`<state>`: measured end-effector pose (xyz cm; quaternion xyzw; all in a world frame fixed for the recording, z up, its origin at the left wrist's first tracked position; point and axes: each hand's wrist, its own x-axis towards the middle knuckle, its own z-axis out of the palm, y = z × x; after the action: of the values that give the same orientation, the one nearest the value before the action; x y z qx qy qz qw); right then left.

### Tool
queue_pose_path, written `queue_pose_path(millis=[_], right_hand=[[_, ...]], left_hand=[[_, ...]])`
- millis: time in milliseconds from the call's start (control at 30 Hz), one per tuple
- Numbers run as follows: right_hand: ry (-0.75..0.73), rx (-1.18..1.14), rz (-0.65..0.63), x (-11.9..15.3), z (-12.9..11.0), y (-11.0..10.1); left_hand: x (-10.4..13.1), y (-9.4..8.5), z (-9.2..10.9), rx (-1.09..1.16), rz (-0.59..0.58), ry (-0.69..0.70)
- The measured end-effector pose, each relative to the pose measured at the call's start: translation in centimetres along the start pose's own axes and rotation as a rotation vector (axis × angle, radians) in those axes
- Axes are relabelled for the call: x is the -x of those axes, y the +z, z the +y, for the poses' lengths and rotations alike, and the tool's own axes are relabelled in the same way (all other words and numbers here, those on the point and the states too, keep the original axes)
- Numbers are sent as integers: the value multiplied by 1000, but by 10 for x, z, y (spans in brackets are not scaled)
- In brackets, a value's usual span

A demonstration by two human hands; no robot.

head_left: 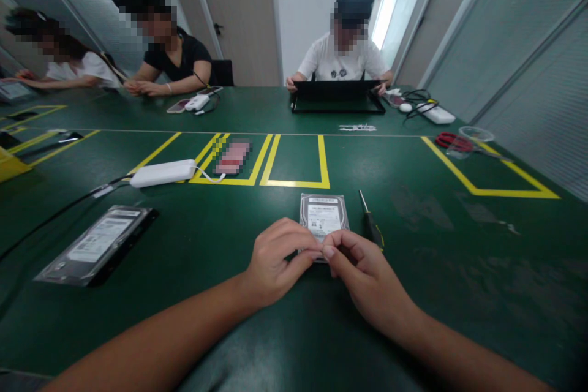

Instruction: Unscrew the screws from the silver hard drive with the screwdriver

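Note:
A small silver hard drive (324,211) with a white label lies flat on the green table in front of me, its near part covered by my fingers. My left hand (282,257) is over its near left side, thumb and fingertips pinched together. My right hand (358,263) meets it from the right, also in a pinch, fingertips touching or almost touching the left ones. What the fingertips hold, if anything, is too small to make out. Just right of the drive lies a screwdriver (371,223) with a dark handle, its metal shaft pointing away from me.
At left lies a larger hard drive (103,242). Behind it are a white power strip (163,173) with a black cable and a phone (233,157). Yellow tape (294,184) marks rectangles. Scissors with red handles (454,142) lie far right. Several people sit across the table, one holding a black frame (339,98).

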<state>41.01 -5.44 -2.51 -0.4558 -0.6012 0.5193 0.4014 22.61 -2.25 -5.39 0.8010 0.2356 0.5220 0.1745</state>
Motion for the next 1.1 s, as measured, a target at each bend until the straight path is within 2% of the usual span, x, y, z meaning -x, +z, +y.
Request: queue_pose_path(millis=[167,567,667,867,967,1100], right_hand=[[5,10,-12,-1,1,-1],[-47,76,1,-1,9,-1],[-190,302,41,-1,13,-6],[-648,1007,126,-6,24,-13],[-736,1144,96,-8,30,-11],[-749,1177,28,-9,38,-8]], left_hand=[[-2,-2,1,-15,2,17],[-5,-8,-1,-74,-99,58],[-6,-12,-3,-94,-129,44],[-9,-22,-17,-161,-215,-21],[-10,-25,-25,-183,-297,-55],[-12,-30,-29,-217,-453,-78]])
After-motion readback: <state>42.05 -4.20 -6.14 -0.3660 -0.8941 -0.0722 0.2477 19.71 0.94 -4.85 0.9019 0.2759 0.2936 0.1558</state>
